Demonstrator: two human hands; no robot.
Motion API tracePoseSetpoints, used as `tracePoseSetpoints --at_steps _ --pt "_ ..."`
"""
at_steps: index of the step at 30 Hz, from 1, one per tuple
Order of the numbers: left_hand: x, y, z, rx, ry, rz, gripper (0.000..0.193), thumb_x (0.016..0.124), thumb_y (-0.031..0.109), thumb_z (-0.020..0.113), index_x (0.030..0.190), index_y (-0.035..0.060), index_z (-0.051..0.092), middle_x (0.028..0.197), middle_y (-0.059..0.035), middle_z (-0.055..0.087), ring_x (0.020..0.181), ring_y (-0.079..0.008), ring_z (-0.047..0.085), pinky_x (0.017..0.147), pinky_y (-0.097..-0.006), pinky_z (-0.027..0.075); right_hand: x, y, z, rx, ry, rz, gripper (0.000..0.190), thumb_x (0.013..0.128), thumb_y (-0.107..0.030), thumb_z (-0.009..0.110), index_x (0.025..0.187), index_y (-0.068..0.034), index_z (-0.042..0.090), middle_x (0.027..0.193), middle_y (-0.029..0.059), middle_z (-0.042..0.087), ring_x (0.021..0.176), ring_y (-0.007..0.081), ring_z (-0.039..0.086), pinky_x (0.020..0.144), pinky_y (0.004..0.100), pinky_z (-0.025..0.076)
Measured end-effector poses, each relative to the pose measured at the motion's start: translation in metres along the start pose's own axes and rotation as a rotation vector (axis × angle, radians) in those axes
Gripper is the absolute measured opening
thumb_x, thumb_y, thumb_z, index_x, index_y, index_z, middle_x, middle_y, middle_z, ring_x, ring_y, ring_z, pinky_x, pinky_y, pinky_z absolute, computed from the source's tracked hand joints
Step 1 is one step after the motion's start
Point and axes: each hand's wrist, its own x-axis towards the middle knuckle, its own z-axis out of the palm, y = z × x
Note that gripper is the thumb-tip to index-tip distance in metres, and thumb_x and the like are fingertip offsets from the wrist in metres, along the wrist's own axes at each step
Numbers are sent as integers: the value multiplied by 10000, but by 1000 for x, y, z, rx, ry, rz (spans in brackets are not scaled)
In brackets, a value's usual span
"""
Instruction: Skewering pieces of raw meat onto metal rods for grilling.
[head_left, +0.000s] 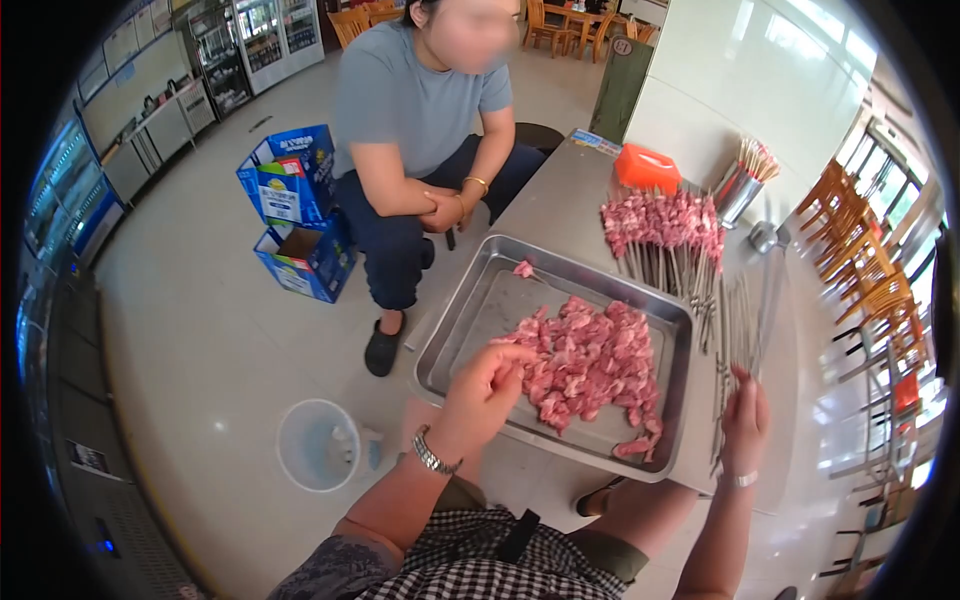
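Note:
A rectangular steel tray (459, 330) sits on a metal table, with a heap of raw diced meat (592, 360) in it. My left hand (484, 394), a metal watch at its wrist, is over the tray at the heap's left edge. Its fingers are curled together; whether a piece of meat is pinched between them is hidden. Right of the tray, my right hand (746, 420) has its fingers closed on a thin metal skewer (768, 307), blurred and pointing away from me. Several bare metal skewers (739, 322) lie beside that hand.
Loaded meat skewers (660, 221) are piled at the table's far side, near an orange box (646, 169) and a metal cup of sticks (739, 191). A seated person (427, 112) faces the table. Blue cartons (289, 176) and a plastic bin (319, 446) stand on the floor.

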Motion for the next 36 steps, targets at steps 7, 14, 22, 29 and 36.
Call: tracePoseSetpoints --at_steps 7,14,22,29,36 --pt "51 -7 -31 652 -1 441 230 808 59 559 1036 71 583 894 -111 561 861 -320 567 745 -372 456 -159 47 -30 505 -209 256 335 939 -245 488 1174 -10 524 537 29 492 414 70 382 394 191 281" --pt "78 -11 -23 978 -360 104 191 824 178 559 964 49 580 954 -143 585 895 -317 579 785 -382 463 -223 71 -3 645 -395 415 229 949 -145 443 1154 -71 513 566 47 535 405 59 347 383 185 254" --pt "100 -8 -12 327 -278 -87 162 880 161 527 970 39 584 791 -58 615 777 -133 595 722 -299 471 -213 67 -5 702 -464 350 250 949 -80 443 1188 -63 516 653 81 594 447 56 404 434 174 287" --pt "89 -23 -35 1039 -174 457 126 830 169 602 893 66 635 847 -91 602 800 -264 596 727 -367 484 -215 82 0 693 -501 385 251 947 -71 452 1185 -49 529 668 76 600 482 40 413 459 167 298" --pt "69 -18 -26 1059 -520 76 230 781 285 608 835 62 606 890 -124 590 857 -293 579 751 -391 457 -210 71 2 647 -553 389 255 945 -62 453 1188 -45 529 672 77 603 490 41 422 463 166 301"
